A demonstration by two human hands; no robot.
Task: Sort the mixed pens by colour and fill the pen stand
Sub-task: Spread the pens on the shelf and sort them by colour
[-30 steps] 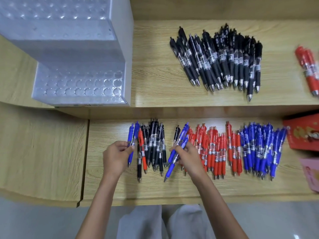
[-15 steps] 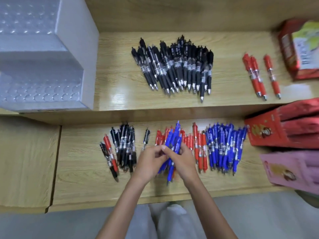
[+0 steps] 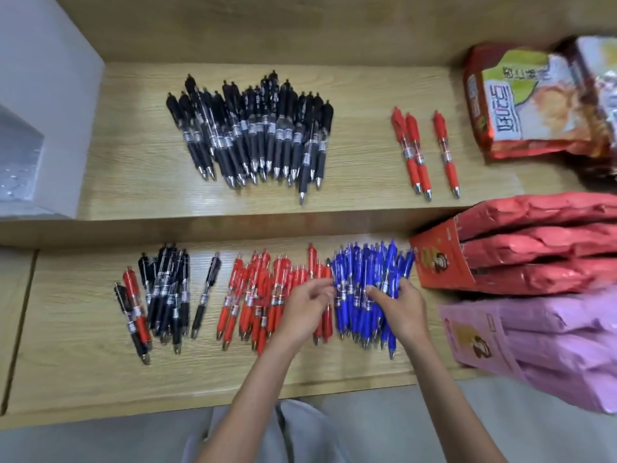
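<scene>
On the lower wooden shelf (image 3: 83, 379) lie three groups: mostly black pens (image 3: 167, 295) with a red one among them, red pens (image 3: 253, 295), and blue pens (image 3: 359, 279). My right hand (image 3: 402, 310) lies on the blue pile, thumb and fingers curled round several blue pens. My left hand (image 3: 305, 310) sits at the seam between red and blue, loosely curled fingertips touching the pens there. On the upper shelf a big heap of black pens (image 3: 253, 138) and three red pens (image 3: 420, 152) lie apart. The white pen stand (image 3: 46, 95) is at the far left, partly cut off.
Red snack packs (image 3: 534, 245) and pink packs (image 3: 551, 345) crowd the right end of the lower shelf, close to the blue pens. Printed snack bags (image 3: 524, 101) sit at the upper shelf's right end. A single black pen (image 3: 205, 295) lies between the black and red groups.
Both hands carried a bunch of blue pens rightward from the shelf's middle to the blue pile. The view has swung to the right, showing more of the packs.
</scene>
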